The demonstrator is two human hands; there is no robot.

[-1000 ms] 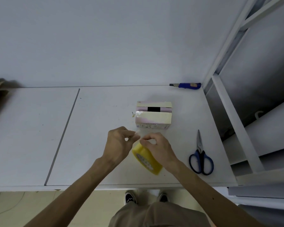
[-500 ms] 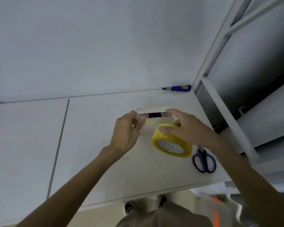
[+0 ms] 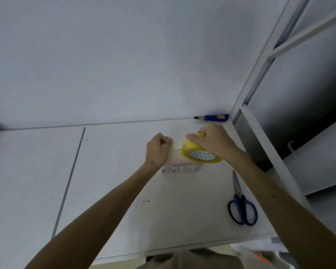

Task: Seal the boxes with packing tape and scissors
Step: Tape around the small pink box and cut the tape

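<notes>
A tape strip [image 3: 177,146] is being laid across the top of a small box [image 3: 180,168], which sits on the white bench [image 3: 114,191] just right of the frame's centre, largely hidden beneath the hands. The left hand [image 3: 159,150] is clenched at the box's left end, and the strip's free end appears to be pinched in it; only a faint pale stretch is made out. The yellow tape roll [image 3: 200,155] is gripped by the right hand [image 3: 213,142] over the box's right end. Next, the strip probably needs to be pressed flat and cut, for which the blue-handled scissors [image 3: 241,204], lying at lower right, must be picked up. Of the box, a pale pinkish front face with a printed label band along its base is seen.
</notes>
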